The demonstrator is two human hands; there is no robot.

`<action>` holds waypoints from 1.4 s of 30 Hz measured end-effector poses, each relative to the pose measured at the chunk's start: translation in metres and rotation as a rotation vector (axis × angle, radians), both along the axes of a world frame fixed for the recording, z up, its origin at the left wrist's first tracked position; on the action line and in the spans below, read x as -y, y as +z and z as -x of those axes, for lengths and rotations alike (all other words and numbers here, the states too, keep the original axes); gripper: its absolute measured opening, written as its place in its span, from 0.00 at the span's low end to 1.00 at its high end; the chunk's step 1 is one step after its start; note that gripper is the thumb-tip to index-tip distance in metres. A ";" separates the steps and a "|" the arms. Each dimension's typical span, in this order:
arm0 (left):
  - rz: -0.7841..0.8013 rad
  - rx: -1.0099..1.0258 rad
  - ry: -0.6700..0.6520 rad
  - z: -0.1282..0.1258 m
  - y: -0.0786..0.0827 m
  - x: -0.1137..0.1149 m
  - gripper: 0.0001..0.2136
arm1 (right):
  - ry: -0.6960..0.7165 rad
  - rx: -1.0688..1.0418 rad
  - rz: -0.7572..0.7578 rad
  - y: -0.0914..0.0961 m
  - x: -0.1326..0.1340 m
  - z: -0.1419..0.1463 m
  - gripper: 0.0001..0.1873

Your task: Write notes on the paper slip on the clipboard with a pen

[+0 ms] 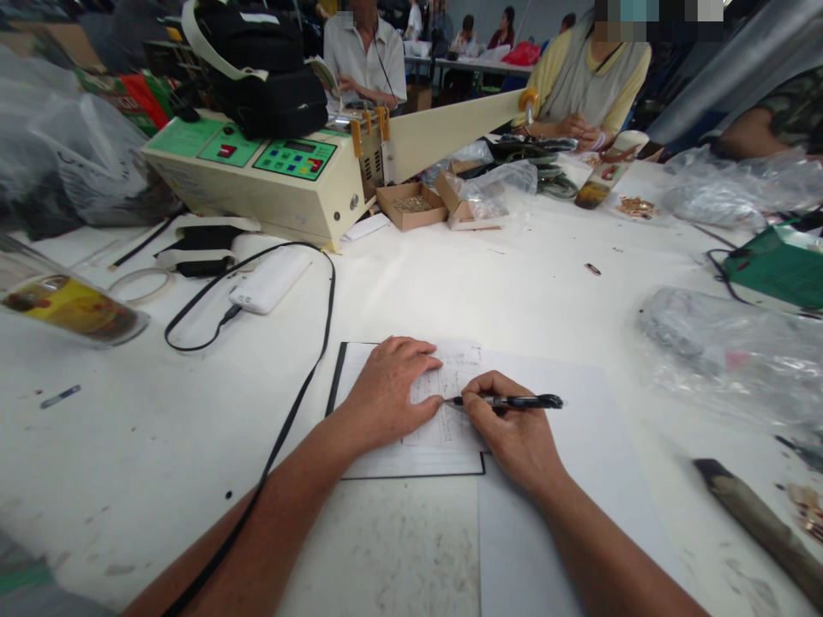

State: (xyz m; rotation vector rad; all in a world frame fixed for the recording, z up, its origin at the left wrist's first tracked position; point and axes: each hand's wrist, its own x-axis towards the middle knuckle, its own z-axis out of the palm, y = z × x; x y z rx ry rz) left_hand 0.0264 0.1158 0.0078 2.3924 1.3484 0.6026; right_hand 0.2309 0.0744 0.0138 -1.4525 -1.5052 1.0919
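Note:
My right hand (514, 428) pinches a black pen (524, 401), its tip down at a small slip of paper (459, 427) with handwriting on it. The slip lies on a notebook (379, 465) with a dark cover edge. My left hand (392, 390) rests on the notebook and the slip's left side, fingers spread and thumb pointing toward the pen tip. To the right, a large white sheet (579, 514) lies partly under my right hand and forearm.
A cream machine (257, 193) with green panels stands back left, a black bag (270, 86) on top. A white power bank (270, 281) with a black cable, a glass of drink (77, 308), a cardboard box (411, 206) and plastic bags (726, 360) surround the workspace. Co-workers sit across the table.

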 end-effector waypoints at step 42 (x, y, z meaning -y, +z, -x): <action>0.002 0.000 -0.002 0.001 -0.001 0.000 0.20 | 0.001 0.008 -0.009 -0.001 -0.001 0.000 0.08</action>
